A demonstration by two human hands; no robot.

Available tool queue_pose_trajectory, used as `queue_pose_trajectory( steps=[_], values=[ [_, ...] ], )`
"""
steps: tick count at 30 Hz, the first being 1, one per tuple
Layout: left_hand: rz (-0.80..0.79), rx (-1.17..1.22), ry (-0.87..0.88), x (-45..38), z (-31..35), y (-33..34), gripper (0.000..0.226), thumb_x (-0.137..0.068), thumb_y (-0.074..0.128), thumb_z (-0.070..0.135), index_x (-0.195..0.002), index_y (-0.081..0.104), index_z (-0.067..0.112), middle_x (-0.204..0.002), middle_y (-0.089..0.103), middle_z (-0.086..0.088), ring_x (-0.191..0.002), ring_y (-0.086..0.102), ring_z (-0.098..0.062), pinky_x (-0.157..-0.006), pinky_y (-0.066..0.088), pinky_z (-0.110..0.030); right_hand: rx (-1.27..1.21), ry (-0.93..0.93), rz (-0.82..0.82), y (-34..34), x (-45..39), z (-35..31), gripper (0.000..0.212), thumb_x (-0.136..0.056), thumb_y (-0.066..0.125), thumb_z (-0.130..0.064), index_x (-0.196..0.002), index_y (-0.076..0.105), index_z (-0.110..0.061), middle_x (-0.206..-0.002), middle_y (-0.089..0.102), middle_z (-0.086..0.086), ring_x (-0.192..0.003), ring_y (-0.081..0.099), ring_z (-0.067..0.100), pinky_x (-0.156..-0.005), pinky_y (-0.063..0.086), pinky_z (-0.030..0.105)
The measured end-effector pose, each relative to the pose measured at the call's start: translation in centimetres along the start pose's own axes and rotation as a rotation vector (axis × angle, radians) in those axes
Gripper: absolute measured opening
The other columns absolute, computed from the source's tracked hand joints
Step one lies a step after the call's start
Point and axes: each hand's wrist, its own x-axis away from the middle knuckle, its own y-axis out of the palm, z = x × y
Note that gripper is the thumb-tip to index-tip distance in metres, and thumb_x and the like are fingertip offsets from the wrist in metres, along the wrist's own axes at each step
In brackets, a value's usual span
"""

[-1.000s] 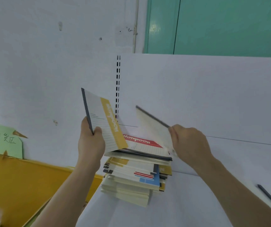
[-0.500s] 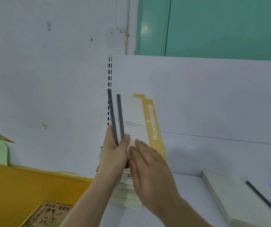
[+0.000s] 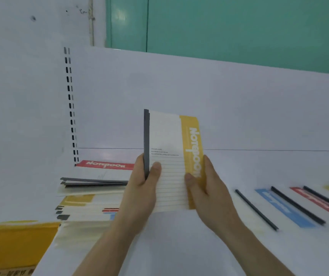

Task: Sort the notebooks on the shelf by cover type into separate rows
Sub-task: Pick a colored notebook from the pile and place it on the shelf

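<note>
Centre of the head view, above the white shelf [image 3: 179, 246]: yellow-banded notebooks [image 3: 171, 156], held upright, dark spines to the left, at least two pressed together. Left hand [image 3: 141, 186] grips the spine edge, thumb curled over the lined front cover, fingers behind. Right hand [image 3: 205, 188] clasps the yellow band on the right edge, thumb on the cover. Left of the hands, on the shelf against the back panel: an untidy stack of notebooks [image 3: 88, 206], topped by a red-banded copy [image 3: 104, 166], with yellow, red and blue bands showing lower down. Right, lying flat in a row on the shelf: a plain cream notebook [image 3: 245, 214], a blue-banded notebook [image 3: 283, 208], a red-banded notebook [image 3: 316, 202], then a yellow-banded one at the far right edge, blurred. Near left: a yellow panel [image 3: 16, 244]. Far behind: a green door [image 3: 219, 22].
</note>
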Motion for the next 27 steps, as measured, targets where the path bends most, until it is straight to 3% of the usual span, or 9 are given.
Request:
queue_pose_trajectory(
  steps=[2, 5, 8, 10, 12, 14, 20, 24, 27],
  values=[
    [-0.051, 0.013, -0.012, 0.3, -0.7, 2.6, 0.018, -0.104, 0.048, 0.022, -0.111, 0.062, 0.031, -0.105, 0.073, 0.007, -0.103, 0.068, -0.015, -0.096, 0.053, -0.048, 0.03, 0.035, 0.052, -2.7, 0.9, 1.5, 0.061, -0.094, 0.041, -0.057, -0.15, 0.028, -0.035, -0.135, 0.054, -0.021, -0.121, 0.054, 0.003, -0.103, 0.046, 0.037],
    [-0.091, 0.064, -0.062, 1.1, -1.8, 6.8, 0.017, -0.104, 0.049, 0.021, -0.112, 0.062, 0.027, -0.106, 0.073, 0.006, -0.103, 0.068, -0.016, -0.096, 0.053, -0.049, 0.054, 0.113, 0.111, -7.2, 2.6, 3.4, 0.047, -0.099, 0.048, -0.043, -0.144, 0.037, -0.042, -0.11, 0.061, -0.03, -0.094, 0.062, -0.005, -0.084, 0.053, 0.023],
    [-0.116, 0.122, -0.128, 2.1, -2.7, 11.5, 0.016, -0.103, 0.052, 0.021, -0.112, 0.063, 0.027, -0.107, 0.073, 0.007, -0.104, 0.069, -0.016, -0.096, 0.053, -0.05, 0.114, 0.149, 0.157, -11.7, 4.8, 5.1, 0.065, -0.095, 0.055, -0.043, -0.15, 0.021, -0.043, -0.118, 0.052, -0.031, -0.094, 0.058, -0.006, -0.079, 0.049, 0.014],
    [-0.148, 0.157, -0.168, 2.8, -2.9, 14.9, 0.016, -0.103, 0.053, 0.02, -0.112, 0.064, 0.026, -0.107, 0.074, 0.006, -0.105, 0.069, -0.017, -0.097, 0.053, -0.051, 0.243, 0.105, 0.105, -14.6, 6.3, 6.3, 0.076, -0.09, 0.06, -0.051, -0.149, 0.012, -0.048, -0.132, 0.04, -0.028, -0.11, 0.044, -0.018, -0.087, 0.04, 0.004],
    [-0.188, 0.157, -0.193, 3.6, -3.0, 18.5, 0.015, -0.103, 0.052, 0.022, -0.112, 0.064, 0.026, -0.106, 0.073, 0.008, -0.104, 0.069, -0.016, -0.097, 0.053, -0.05, 0.406, 0.085, 0.033, -17.7, 7.5, 7.5, 0.087, -0.084, 0.063, -0.059, -0.152, 0.011, -0.042, -0.136, 0.023, -0.029, -0.109, 0.025, -0.028, -0.083, 0.024, -0.01],
    [-0.231, 0.121, -0.203, 4.6, -3.2, 22.3, 0.014, -0.102, 0.052, 0.027, -0.109, 0.063, 0.032, -0.102, 0.073, 0.013, -0.101, 0.068, -0.012, -0.095, 0.054, -0.048, 0.499, 0.114, 0.009, -21.3, 8.6, 8.7, 0.097, -0.08, 0.067, -0.062, -0.154, 0.009, -0.036, -0.134, 0.013, -0.031, -0.106, 0.017, -0.024, -0.08, 0.016, -0.013],
    [-0.286, 0.041, -0.255, 8.4, -4.1, 33.9, 0.014, -0.102, 0.052, 0.028, -0.099, 0.065, 0.031, -0.093, 0.073, 0.011, -0.093, 0.068, -0.015, -0.087, 0.057, -0.043, 0.702, 0.206, -0.056, -32.5, 11.9, 13.8, 0.101, -0.079, 0.063, -0.068, -0.155, 0.004, -0.036, -0.155, 0.01, -0.021, -0.132, 0.03, 0.0, -0.103, 0.03, 0.013],
    [-0.265, -0.127, -0.145, 10.1, -5.2, 40.9, 0.018, -0.1, 0.054, 0.032, -0.089, 0.065, 0.023, -0.084, 0.069, 0.002, -0.081, 0.065, -0.015, -0.065, 0.048, -0.025, 0.813, 0.23, -0.007, -38.8, 13.0, 17.7, 0.098, -0.078, 0.059, -0.073, -0.155, 0.013, -0.035, -0.145, 0.029, -0.017, -0.126, 0.039, 0.005, -0.097, 0.039, 0.019],
    [-0.281, -0.347, -0.018, 10.8, -6.0, 44.8, 0.013, -0.099, 0.055, 0.036, -0.108, 0.06, 0.028, -0.091, 0.067, 0.013, -0.083, 0.062, -0.008, -0.059, 0.039, -0.011, 0.859, 0.228, -0.016, -42.0, 13.2, 20.4, 0.094, -0.08, 0.058, -0.071, -0.154, 0.015, -0.033, -0.144, 0.033, -0.015, -0.129, 0.036, 0.008, -0.1, 0.039, 0.022]
  ],
)
